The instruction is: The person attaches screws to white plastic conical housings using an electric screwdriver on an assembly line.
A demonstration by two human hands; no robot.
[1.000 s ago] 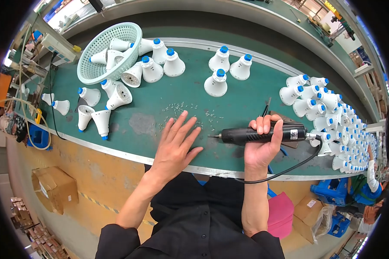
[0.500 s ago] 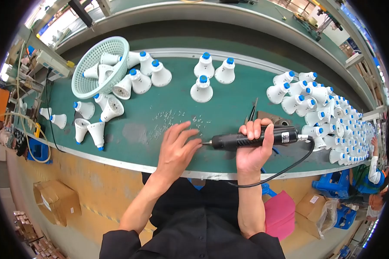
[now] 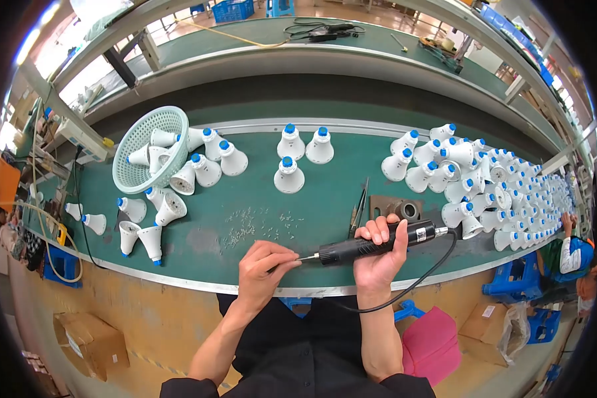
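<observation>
My right hand (image 3: 381,255) is wrapped around a black electric screwdriver (image 3: 351,251), which lies level with its bit pointing left. My left hand (image 3: 264,272) pinches with thumb and fingertips right at the end of the bit; whatever is between the fingertips is too small to make out. Just beyond that hand, small silvery screws (image 3: 242,227) are scattered on the green bench top (image 3: 325,215). Three white bulb housings with blue caps (image 3: 289,178) stand upright farther back.
On the left, a pale green basket (image 3: 123,162) holds several housings, with more around it. Many housings (image 3: 504,192) crowd the right side. A metal fixture (image 3: 395,207) and tweezers (image 3: 360,205) lie behind the screwdriver. Its cable (image 3: 438,272) loops over the bench edge. Another person (image 3: 574,252) is far right.
My left fingers, spread over the bench near the screws before, have closed into a pinch at the bit tip. The screwdriver has shifted slightly left, and the head view has tilted upward.
</observation>
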